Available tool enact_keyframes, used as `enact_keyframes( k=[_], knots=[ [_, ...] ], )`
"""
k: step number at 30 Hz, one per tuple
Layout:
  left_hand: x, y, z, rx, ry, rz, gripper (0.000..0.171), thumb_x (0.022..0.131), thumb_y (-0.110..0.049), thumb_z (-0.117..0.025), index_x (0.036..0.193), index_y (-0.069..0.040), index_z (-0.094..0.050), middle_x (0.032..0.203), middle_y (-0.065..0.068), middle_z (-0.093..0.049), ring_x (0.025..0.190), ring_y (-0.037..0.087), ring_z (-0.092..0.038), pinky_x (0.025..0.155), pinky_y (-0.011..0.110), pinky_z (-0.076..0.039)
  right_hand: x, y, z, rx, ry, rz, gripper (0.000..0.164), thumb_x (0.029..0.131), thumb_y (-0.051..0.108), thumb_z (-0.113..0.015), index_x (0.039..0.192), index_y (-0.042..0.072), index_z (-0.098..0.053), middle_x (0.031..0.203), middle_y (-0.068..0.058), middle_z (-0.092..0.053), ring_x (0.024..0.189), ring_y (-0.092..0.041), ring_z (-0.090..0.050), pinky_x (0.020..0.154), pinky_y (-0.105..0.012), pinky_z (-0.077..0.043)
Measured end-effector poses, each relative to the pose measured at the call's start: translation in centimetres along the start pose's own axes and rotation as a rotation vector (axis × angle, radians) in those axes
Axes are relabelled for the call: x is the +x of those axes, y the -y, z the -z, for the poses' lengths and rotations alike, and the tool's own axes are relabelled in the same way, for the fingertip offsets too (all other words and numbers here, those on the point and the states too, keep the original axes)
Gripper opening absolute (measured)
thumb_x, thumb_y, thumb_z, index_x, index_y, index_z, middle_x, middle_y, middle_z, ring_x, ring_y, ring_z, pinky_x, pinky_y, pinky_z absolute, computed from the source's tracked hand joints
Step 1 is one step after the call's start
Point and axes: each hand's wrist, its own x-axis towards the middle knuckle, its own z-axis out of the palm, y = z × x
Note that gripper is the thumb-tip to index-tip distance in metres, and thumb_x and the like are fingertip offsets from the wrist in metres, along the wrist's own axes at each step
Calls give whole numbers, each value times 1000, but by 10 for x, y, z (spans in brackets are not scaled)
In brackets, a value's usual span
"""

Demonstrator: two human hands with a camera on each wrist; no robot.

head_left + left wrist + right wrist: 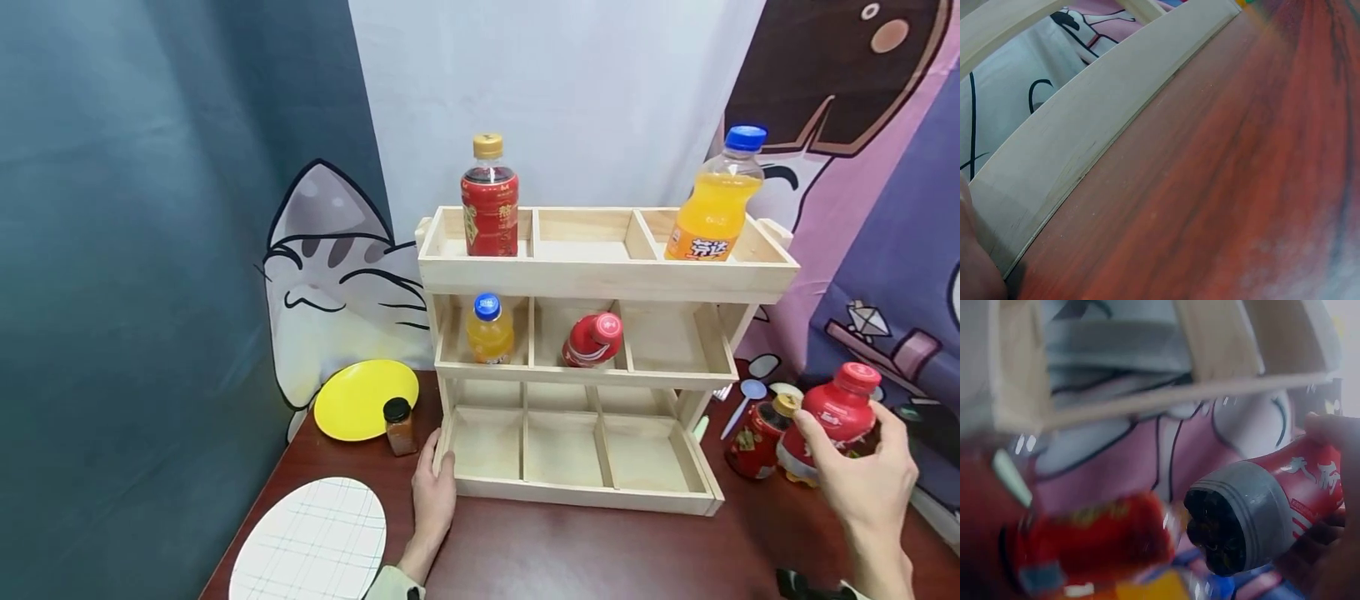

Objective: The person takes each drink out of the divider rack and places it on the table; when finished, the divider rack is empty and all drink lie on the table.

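Note:
My right hand [870, 475] holds a red cola bottle [840, 408] with a red cap, its thumb and fingers on either side. In the right wrist view the bottle's dark lobed base [1216, 534] faces the camera. Just beside it is a red-labelled bottle [752, 446] with a gold cap. My left hand [435, 500] grips the lower left corner of a three-tier wooden rack [585, 496], thumb inside the side wall and fingers outside. Only a bit of that hand shows in the left wrist view, beside the rack's front board [1085, 137].
The top tier holds a gold-capped red bottle [490, 208] and an orange soda bottle [708, 212]. On the middle tier are a small orange bottle [489, 333] and a tilted red bottle [588, 342]. Left are a yellow plate [352, 404], spice jar [400, 429] and white checked plate [307, 537].

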Motion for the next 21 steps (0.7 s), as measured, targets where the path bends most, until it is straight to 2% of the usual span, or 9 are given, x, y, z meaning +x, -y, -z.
enact_keyframes(
  k=[2,4,7,9,11,14,17,18,21],
  knots=[
    [-1,-1,1,0,6,4,41,90,-21,-53,131,-19,-46,132,-3,-48,121,14,-43,98,38,-34,4,-11,6,-93,31,-14,67,63,27,-79,123,27,-52,101,13,-52,76,16,-36,64,-6,-27],
    [-1,-2,1,-3,15,7,42,90,-22,-52,131,-19,-45,133,-2,-47,122,15,-42,99,39,-34,11,-21,14,-214,83,-6,67,65,33,-77,125,19,-51,107,0,-54,83,5,-43,68,-14,-32],
    [-2,-2,0,-20,29,12,42,90,-21,-52,132,-19,-45,134,0,-47,123,17,-42,98,41,-34,24,-36,28,-368,222,15,76,70,40,-72,128,2,-43,116,-24,-46,97,-25,-47,77,-38,-41],
    [-1,-3,-2,-38,34,14,42,90,-21,-52,132,-19,-44,134,1,-46,123,18,-42,98,42,-34,31,-45,36,-423,312,24,79,72,41,-70,129,-3,-38,118,-31,-43,98,-44,-40,68,-41,-41],
    [-1,-3,-3,-52,38,9,42,90,-20,-52,132,-18,-44,134,2,-46,123,19,-42,98,43,-33,38,-55,44,-426,377,3,82,72,40,-70,130,-6,-35,118,-35,-41,94,-42,-42,61,-34,-40],
    [1,-4,-4,-44,42,7,43,91,-22,-51,133,-18,-43,134,1,-46,123,17,-42,99,41,-34,43,-69,51,-402,411,-75,85,74,37,-69,135,-6,-28,122,-35,-37,97,-42,-40,64,-30,-39],
    [2,-2,-3,-24,42,10,43,91,-22,-51,132,-18,-44,134,-2,-46,123,15,-42,99,39,-34,47,-82,55,-399,406,-175,88,76,36,-66,139,-4,-19,126,-33,-32,98,-33,-41,73,-35,-41],
    [2,-2,-2,-18,38,11,43,91,-23,-51,132,-18,-44,133,-2,-46,122,14,-43,99,38,-35,48,-85,56,-394,401,-199,88,77,35,-66,140,-4,-18,126,-33,-31,96,-28,-42,78,-40,-41],
    [2,-1,0,-9,27,11,42,90,-23,-52,131,-20,-45,132,-3,-48,121,14,-44,98,38,-35,50,-95,58,-400,384,-242,86,78,33,-64,140,-4,-17,128,-32,-31,95,-27,-42,82,-42,-42]
  ],
)
